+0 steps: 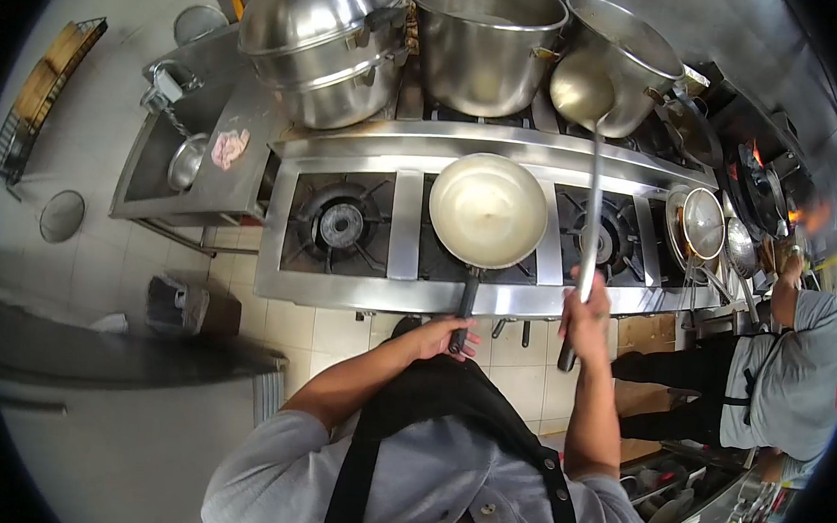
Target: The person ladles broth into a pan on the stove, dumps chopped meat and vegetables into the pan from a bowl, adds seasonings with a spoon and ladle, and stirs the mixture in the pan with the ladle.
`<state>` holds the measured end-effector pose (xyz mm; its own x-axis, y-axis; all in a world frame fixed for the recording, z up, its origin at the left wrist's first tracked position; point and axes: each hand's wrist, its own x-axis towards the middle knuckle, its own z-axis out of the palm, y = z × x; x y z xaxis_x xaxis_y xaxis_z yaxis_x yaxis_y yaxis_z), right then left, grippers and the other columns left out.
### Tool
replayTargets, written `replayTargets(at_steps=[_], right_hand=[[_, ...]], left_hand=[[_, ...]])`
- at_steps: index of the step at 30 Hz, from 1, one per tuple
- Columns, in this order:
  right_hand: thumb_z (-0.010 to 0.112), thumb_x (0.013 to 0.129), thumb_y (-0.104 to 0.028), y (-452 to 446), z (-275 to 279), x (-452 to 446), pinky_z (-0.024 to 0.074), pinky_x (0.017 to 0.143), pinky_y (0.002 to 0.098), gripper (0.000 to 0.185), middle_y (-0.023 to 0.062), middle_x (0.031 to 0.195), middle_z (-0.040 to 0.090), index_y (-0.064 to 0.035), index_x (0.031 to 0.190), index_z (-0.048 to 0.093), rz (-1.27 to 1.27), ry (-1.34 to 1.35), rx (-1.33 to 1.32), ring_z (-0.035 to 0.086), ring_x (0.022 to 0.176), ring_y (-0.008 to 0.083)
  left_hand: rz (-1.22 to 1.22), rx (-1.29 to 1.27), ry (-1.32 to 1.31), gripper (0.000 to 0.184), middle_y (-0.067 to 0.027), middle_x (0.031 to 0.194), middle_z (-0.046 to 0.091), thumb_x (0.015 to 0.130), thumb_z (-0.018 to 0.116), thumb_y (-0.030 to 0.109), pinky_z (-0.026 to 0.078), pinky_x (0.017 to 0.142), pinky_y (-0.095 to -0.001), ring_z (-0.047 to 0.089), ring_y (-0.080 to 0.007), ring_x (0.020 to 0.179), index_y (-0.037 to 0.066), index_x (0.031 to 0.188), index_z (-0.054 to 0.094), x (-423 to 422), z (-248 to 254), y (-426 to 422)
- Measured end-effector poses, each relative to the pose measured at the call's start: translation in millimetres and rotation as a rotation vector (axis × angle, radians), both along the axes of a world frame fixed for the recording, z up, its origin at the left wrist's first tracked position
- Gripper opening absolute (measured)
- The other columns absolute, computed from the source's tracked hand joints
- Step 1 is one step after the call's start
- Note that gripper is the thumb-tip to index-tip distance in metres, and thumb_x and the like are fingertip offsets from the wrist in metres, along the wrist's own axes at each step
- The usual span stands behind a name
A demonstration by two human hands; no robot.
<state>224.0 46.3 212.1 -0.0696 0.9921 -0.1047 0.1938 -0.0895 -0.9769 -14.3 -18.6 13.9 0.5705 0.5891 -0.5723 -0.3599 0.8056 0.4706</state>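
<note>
A light-coloured frying pan (488, 211) rests on the middle front burner, its dark handle towards me. My left hand (445, 338) is closed round the end of that handle. In my right hand (587, 320) is a long-handled ladle (594, 204), gripped near the dark end of its handle. The ladle's big round bowl (582, 88) is up at the back, in front of a tilted metal pot (629, 45); whether they touch I cannot tell. The pan's inside looks pale, and I cannot make out clearly whether there is liquid in it.
Beside the pan is a bare burner (341, 224). A stacked steamer (325, 58) and a large stockpot (486, 52) stand on the raised back row. Strainers (704, 222) hang over the stove's right side. Further right, a co-worker (782, 366) stands by a flaming wok (752, 189). A sink (148, 176) lies left.
</note>
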Motion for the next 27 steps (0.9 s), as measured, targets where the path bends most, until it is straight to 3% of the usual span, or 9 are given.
replayTargets(at_steps=[2, 5, 7, 10, 11, 14, 17, 21, 27], right_hand=[[0.052, 0.086, -0.008, -29.8, -27.6, 16.3, 0.0355, 0.032, 0.0224, 0.032, -0.0005, 0.059, 0.044, -0.0033, 0.117, 0.045, 0.085, 0.021, -0.108, 0.042, 0.038, 0.0068], [0.053, 0.084, -0.009, -51.8, -74.0, 31.0, 0.0450, 0.047, 0.0352, 0.031, 0.0104, 0.062, 0.054, -0.0010, 0.113, 0.048, 0.168, -0.272, -0.089, 0.056, 0.051, 0.0242], [0.054, 0.083, -0.010, -59.8, -109.0, 39.6, 0.0479, 0.058, 0.0421, 0.029, 0.0175, 0.067, 0.059, 0.0004, 0.110, 0.049, 0.214, -0.480, 0.123, 0.061, 0.063, 0.0353], [0.054, 0.081, -0.012, -66.4, -97.1, 32.2, 0.0450, 0.073, 0.0473, 0.028, 0.0246, 0.077, 0.061, 0.0011, 0.106, 0.049, 0.252, -0.578, -0.025, 0.058, 0.082, 0.0451], [0.055, 0.082, -0.014, -65.6, -110.1, 32.7, 0.0472, 0.061, 0.0435, 0.025, 0.0211, 0.070, 0.059, 0.0022, 0.101, 0.049, 0.273, -0.628, 0.107, 0.061, 0.066, 0.0374], [0.056, 0.082, -0.015, -63.1, -94.6, 24.1, 0.0449, 0.046, 0.0363, 0.025, 0.0136, 0.065, 0.056, 0.0030, 0.099, 0.050, 0.306, -0.300, -0.344, 0.057, 0.050, 0.0255], [0.053, 0.083, -0.010, -61.0, -90.7, 16.2, 0.0342, 0.033, 0.0254, 0.019, 0.0018, 0.059, 0.048, 0.0004, 0.099, 0.052, 0.272, 0.090, -0.468, 0.043, 0.036, 0.0123], [0.052, 0.086, -0.012, -58.4, -60.8, 11.9, 0.0321, 0.032, 0.0219, 0.019, -0.0015, 0.059, 0.047, -0.0030, 0.103, 0.053, 0.203, 0.642, -0.798, 0.041, 0.037, 0.0080], [0.051, 0.089, -0.014, -71.3, -31.4, -20.3, 0.0327, 0.033, 0.0210, 0.021, -0.0015, 0.061, 0.047, -0.0018, 0.106, 0.052, 0.128, 0.754, -0.824, 0.043, 0.039, 0.0078]], left_hand=[[0.129, -0.020, 0.221, 0.033, -0.0069, 0.076, 0.058, 0.086, 0.061, 0.037, 0.046, 0.044, -0.0308, 0.058, -0.0191, 0.052, 0.010, 0.102, 0.051, 19.5, 2.4, -6.6], [0.249, -0.012, 0.496, 0.029, -0.0009, 0.057, 0.045, 0.086, 0.061, 0.036, 0.026, 0.033, -0.0262, 0.041, -0.0113, 0.040, 0.009, 0.087, 0.048, 38.4, 13.6, -10.2], [0.258, 0.028, 0.516, 0.029, -0.0002, 0.057, 0.047, 0.086, 0.061, 0.035, 0.027, 0.032, -0.0253, 0.040, -0.0101, 0.038, 0.009, 0.087, 0.048, 37.6, 8.7, -13.0], [0.262, 0.027, 0.506, 0.029, 0.0007, 0.056, 0.046, 0.086, 0.062, 0.035, 0.026, 0.032, -0.0249, 0.040, -0.0090, 0.037, 0.009, 0.088, 0.049, 28.5, 2.9, -12.7], [0.252, 0.022, 0.485, 0.029, 0.0010, 0.056, 0.046, 0.085, 0.062, 0.036, 0.026, 0.032, -0.0243, 0.039, -0.0089, 0.037, 0.009, 0.087, 0.049, 24.3, 6.0, -12.8], [0.229, 0.027, 0.457, 0.030, 0.0009, 0.056, 0.046, 0.084, 0.063, 0.037, 0.025, 0.033, -0.0232, 0.040, -0.0090, 0.037, 0.010, 0.085, 0.051, 7.4, 10.3, -14.3], [0.209, 0.038, 0.411, 0.030, -0.0001, 0.058, 0.049, 0.084, 0.064, 0.037, 0.025, 0.033, -0.0233, 0.041, -0.0093, 0.038, 0.010, 0.085, 0.052, -10.7, 9.0, -14.1], [0.203, 0.022, 0.349, 0.029, -0.0019, 0.062, 0.054, 0.087, 0.060, 0.037, 0.032, 0.038, -0.0243, 0.046, -0.0111, 0.043, 0.010, 0.094, 0.055, -34.7, 12.4, -17.3], [0.196, 0.072, 0.255, 0.031, -0.0098, 0.080, 0.063, 0.088, 0.058, 0.037, 0.049, 0.051, -0.0307, 0.061, -0.0191, 0.061, 0.008, 0.099, 0.054, -69.0, 6.2, -24.0]])
